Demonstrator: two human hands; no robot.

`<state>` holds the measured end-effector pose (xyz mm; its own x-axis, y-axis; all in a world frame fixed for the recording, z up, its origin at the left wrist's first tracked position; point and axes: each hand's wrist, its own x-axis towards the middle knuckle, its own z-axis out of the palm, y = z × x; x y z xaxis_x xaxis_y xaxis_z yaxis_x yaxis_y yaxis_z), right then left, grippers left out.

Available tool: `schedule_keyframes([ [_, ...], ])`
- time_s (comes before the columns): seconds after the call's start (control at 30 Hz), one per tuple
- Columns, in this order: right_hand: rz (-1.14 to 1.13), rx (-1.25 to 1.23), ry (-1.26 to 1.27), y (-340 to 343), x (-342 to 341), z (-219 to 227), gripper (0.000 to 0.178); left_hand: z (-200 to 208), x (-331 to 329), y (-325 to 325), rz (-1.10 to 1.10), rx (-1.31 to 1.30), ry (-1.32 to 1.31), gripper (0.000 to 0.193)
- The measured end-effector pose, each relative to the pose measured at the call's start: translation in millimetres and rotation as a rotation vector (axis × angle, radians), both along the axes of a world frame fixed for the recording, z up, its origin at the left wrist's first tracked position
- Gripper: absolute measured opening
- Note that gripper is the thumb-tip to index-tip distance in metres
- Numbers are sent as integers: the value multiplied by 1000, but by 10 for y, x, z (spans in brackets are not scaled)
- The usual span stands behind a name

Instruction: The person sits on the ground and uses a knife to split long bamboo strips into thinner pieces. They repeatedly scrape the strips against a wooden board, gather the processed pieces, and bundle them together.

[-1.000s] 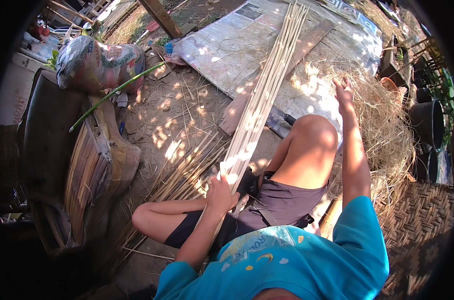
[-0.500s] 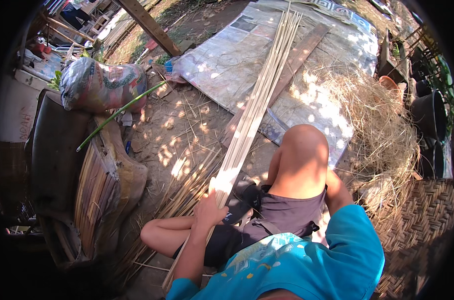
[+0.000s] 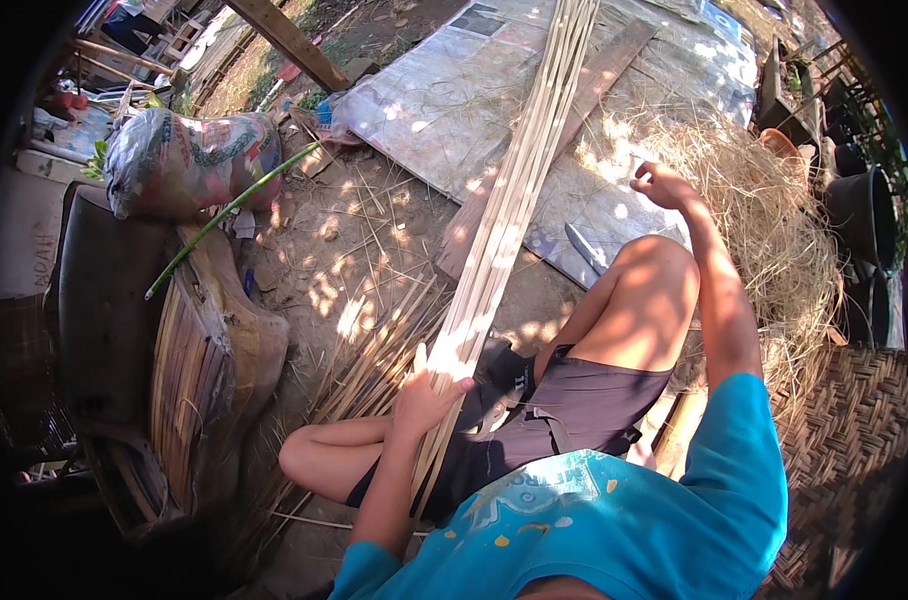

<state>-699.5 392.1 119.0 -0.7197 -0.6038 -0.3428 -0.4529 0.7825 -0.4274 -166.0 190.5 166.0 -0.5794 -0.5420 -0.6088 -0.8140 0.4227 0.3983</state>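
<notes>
A long bundle of pale bamboo strips (image 3: pixel 519 215) slants from my lap up across a wooden board (image 3: pixel 604 90). Around its lower end my left hand (image 3: pixel 426 402) is closed, thumb lying across the strips. My right hand (image 3: pixel 664 186) is raised over the printed sheet, beside a heap of fine shavings (image 3: pixel 749 240). Its fingers are loosely curled, and nothing shows in them. A knife blade (image 3: pixel 586 248) lies on the sheet by my raised knee; its handle is hidden.
The printed sheet (image 3: pixel 424 110) covers the ground ahead. More thin strips (image 3: pixel 379 355) lie left of my lap. Further left are a stuffed sack (image 3: pixel 194 165), a green stalk (image 3: pixel 234 212) and a stack of split bamboo (image 3: pixel 189 380). At right are black pots (image 3: pixel 859 220) and a woven mat (image 3: pixel 839 440).
My right hand has come up from behind my raised knee to beside the shavings. That knee has shifted right, showing more of the knife blade. My left hand keeps hold of the strips.
</notes>
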Motion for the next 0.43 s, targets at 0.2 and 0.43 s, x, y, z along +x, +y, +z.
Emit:
schedule_keyframes([
  [0.2,478,-57,174,-1475,-217,896,31,-102,85,-118,-3,-106,-45,85],
  [0.43,418,-119,71,-2290,481,-390,35,233,43,-268,158,-20,125,69],
])
